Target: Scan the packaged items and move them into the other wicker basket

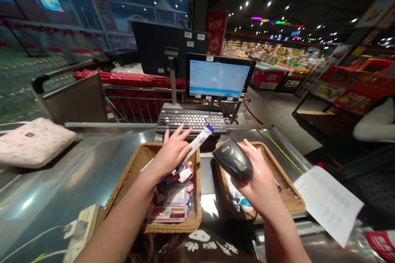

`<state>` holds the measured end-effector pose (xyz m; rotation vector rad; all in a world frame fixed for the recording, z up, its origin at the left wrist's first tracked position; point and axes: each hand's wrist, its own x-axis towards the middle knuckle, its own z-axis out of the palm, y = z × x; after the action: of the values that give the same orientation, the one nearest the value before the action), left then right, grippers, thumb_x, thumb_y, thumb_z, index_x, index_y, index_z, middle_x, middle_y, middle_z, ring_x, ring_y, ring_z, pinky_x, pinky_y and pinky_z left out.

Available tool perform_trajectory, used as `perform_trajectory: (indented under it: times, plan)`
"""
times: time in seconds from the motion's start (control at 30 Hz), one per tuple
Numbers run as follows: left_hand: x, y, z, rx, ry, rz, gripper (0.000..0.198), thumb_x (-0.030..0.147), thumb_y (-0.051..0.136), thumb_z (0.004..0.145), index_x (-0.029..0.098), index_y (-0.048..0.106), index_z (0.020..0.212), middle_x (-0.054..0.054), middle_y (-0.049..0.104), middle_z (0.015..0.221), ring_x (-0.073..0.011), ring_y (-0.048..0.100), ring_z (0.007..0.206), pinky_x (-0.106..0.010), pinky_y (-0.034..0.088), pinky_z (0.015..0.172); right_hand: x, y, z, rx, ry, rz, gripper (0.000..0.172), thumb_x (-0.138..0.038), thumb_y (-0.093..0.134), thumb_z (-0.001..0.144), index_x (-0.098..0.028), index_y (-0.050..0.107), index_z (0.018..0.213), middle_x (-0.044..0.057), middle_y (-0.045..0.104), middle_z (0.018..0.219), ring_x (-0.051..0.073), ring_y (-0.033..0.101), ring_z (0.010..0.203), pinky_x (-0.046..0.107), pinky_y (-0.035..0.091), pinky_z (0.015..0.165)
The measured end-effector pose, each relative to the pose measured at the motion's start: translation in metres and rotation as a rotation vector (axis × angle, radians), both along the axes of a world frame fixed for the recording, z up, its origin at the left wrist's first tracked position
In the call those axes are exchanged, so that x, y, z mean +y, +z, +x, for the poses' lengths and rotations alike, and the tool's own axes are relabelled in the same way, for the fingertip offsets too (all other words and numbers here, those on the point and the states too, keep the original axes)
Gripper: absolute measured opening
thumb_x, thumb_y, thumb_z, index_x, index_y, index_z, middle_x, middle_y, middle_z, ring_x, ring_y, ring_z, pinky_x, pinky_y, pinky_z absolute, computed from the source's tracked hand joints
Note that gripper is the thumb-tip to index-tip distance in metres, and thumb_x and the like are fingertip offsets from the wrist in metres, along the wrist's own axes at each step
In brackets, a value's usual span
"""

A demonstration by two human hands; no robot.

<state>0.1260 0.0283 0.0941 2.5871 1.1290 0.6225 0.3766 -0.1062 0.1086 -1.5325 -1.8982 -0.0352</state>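
My left hand (pixel 173 151) reaches over the left wicker basket (pixel 198 197), holding a slim white packet with a blue end (pixel 202 139) beneath the thumb. Its other fingers are stretched out towards the front edge of a black keyboard (pixel 197 120); whether they touch the keys I cannot tell. Closed around a black handheld barcode scanner (pixel 233 159), my right hand (pixel 259 178) is above the right wicker basket (pixel 296 203). Small packaged goods (pixel 177 195) fill part of the left basket. More small packets (pixel 239 201) lie in the right one, partly hidden by my hand.
Behind the keyboard stands a lit monitor (pixel 219 77), beside a second screen (pixel 160 47) turned away. A pale handbag (pixel 37 141) lies on the metal counter (pixel 123 135) at left. A power strip (pixel 83 230) is near my left forearm; a paper sheet (pixel 328 203) lies right.
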Motion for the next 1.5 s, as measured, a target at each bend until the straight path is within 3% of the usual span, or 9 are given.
perform_trajectory:
  times: [0.3, 0.57, 0.8, 0.97, 1.1, 1.3, 1.5]
  plan:
    - [0.002, -0.002, -0.039, 0.015, 0.034, 0.025, 0.045, 0.038, 0.033, 0.102, 0.02, 0.07, 0.083, -0.005, 0.041, 0.156, -0.0328, 0.017, 0.152, -0.072, 0.009, 0.115, 0.004, -0.001, -0.036, -0.031, 0.039, -0.054, 0.053, -0.013, 0.055, 0.076, -0.024, 0.056, 0.128, 0.011, 0.057, 0.136, 0.037, 0.037, 0.143, 0.071, 0.025, 0.115]
    - [-0.001, 0.002, -0.059, 0.02, 0.048, 0.014, 0.043, 0.037, 0.034, 0.102, 0.021, 0.071, 0.086, -0.005, 0.042, 0.155, -0.0329, 0.018, 0.151, -0.072, 0.008, 0.115, 0.002, 0.001, -0.057, -0.056, 0.057, -0.061, 0.046, -0.014, 0.055, 0.077, -0.021, 0.06, 0.121, 0.012, 0.058, 0.135, 0.036, 0.037, 0.143, 0.066, 0.028, 0.116]
    - [0.0, -0.004, -0.075, 0.015, 0.057, 0.0, 0.042, 0.036, 0.033, 0.102, 0.022, 0.071, 0.091, -0.004, 0.042, 0.155, -0.0328, 0.019, 0.151, -0.073, 0.009, 0.115, -0.001, -0.002, -0.073, -0.037, 0.089, -0.108, 0.044, -0.017, 0.059, 0.078, -0.025, 0.062, 0.121, 0.011, 0.06, 0.132, 0.038, 0.039, 0.141, 0.07, 0.026, 0.114]
    - [0.001, -0.008, -0.086, -0.001, 0.076, -0.015, 0.041, 0.037, 0.032, 0.102, 0.023, 0.071, 0.099, -0.005, 0.043, 0.154, -0.0316, 0.019, 0.151, -0.072, 0.009, 0.115, -0.003, -0.003, -0.08, -0.017, 0.116, -0.163, 0.047, -0.017, 0.059, 0.077, -0.027, 0.062, 0.123, 0.01, 0.059, 0.134, 0.039, 0.038, 0.141, 0.072, 0.024, 0.113]
    - [0.003, -0.011, -0.092, 0.011, 0.085, -0.033, 0.043, 0.037, 0.032, 0.102, 0.021, 0.071, 0.092, -0.006, 0.044, 0.154, -0.0314, 0.019, 0.151, -0.072, 0.009, 0.115, -0.005, -0.006, -0.084, -0.018, 0.14, -0.179, 0.052, -0.016, 0.059, 0.077, -0.026, 0.059, 0.128, 0.011, 0.058, 0.135, 0.039, 0.037, 0.142, 0.072, 0.025, 0.113]
    - [0.005, -0.025, -0.104, 0.101, 0.143, -0.061, 0.038, 0.035, 0.042, 0.099, 0.02, 0.072, 0.083, -0.005, 0.047, 0.152, -0.0331, 0.022, 0.15, -0.072, 0.007, 0.115, -0.009, -0.011, -0.086, -0.022, 0.154, -0.181, 0.052, -0.016, 0.059, 0.077, -0.023, 0.059, 0.129, 0.012, 0.059, 0.135, 0.037, 0.039, 0.141, 0.069, 0.024, 0.115]
    - [0.001, -0.055, -0.117, 0.165, 0.199, -0.156, 0.035, 0.037, 0.044, 0.099, 0.025, 0.077, 0.096, -0.005, 0.056, 0.145, -0.0339, 0.028, 0.148, -0.07, 0.008, 0.116, -0.008, -0.014, -0.085, 0.002, 0.167, -0.2, 0.042, -0.016, 0.06, 0.076, -0.023, 0.065, 0.117, 0.011, 0.06, 0.133, 0.035, 0.041, 0.139, 0.062, 0.031, 0.115]
